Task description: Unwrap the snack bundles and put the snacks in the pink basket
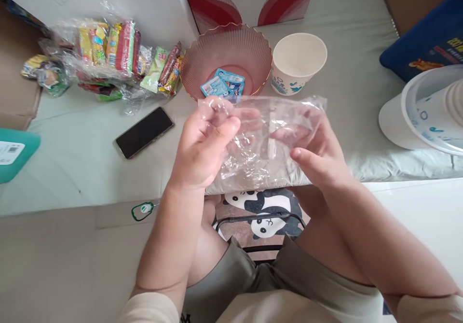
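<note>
Far left, a green container (20, 161) shows a white label with a barcode, the lettering too small to read. Next along, bright snack packs (108, 48) pile up in clear wrapping, their print not legible from here, and a dark-screened phone (144, 132) lies just below. Now the left hand (200, 151): thumb and fingers pinch a clear plastic bag (249, 168) by its left side. Behind it, a pink bowl (220, 48) holds small blue packets (224, 85), and the red-and-white box (249, 4) reads "饮用纯净水". A paper cup (300, 55) with blue print sits beside the bowl. On to the right hand (321, 156): fingers spread behind the film at the bag's right side, thumb apart in front; whether it grips, I can't tell. Far right, yellow letters, cut off, mark a blue package (427, 48) near a white tub (394, 120).
</note>
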Motion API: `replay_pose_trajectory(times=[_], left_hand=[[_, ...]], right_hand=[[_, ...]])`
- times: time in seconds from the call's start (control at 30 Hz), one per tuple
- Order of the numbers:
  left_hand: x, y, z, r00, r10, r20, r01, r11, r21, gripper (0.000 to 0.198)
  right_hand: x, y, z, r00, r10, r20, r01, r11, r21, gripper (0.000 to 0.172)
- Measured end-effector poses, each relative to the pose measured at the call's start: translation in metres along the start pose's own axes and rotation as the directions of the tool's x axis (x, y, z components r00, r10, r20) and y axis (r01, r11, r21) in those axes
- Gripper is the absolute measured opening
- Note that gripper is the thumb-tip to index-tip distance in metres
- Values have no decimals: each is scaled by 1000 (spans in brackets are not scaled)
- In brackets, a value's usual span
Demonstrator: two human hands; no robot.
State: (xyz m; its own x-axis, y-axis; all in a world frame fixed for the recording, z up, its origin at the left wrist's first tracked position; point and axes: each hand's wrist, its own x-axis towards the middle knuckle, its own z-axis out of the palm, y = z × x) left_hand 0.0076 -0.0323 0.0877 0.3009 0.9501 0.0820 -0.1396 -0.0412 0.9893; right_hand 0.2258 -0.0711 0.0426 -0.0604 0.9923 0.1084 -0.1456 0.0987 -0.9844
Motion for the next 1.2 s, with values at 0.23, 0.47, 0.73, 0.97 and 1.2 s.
replay_pose_trajectory(times=[0.23, 0.47, 0.73, 0.97, 1.2], left_hand=[[10, -7, -2, 936, -346, 56, 351, 924, -153, 45], [10, -22, 5, 906, -412, 92, 422, 886, -194, 38], [9, -15, -7, 922, -375, 91, 374, 927, 31, 38], [8, -7, -15, 882, -458, 108, 457, 889, 31, 34], [13, -15, -22, 936, -329, 124, 346, 926, -151, 20]], right_hand=[[5, -4, 10, 957, 285, -48, -273, 947, 171, 16], [4, -6, 9, 925, 374, -65, -346, 900, 264, 29], [2, 4, -5, 926, 377, 12, -376, 921, 98, 40], [5, -3, -1, 971, 235, -54, -231, 971, 67, 28], [8, -8, 6, 967, 157, -202, -146, 987, 67, 24]])
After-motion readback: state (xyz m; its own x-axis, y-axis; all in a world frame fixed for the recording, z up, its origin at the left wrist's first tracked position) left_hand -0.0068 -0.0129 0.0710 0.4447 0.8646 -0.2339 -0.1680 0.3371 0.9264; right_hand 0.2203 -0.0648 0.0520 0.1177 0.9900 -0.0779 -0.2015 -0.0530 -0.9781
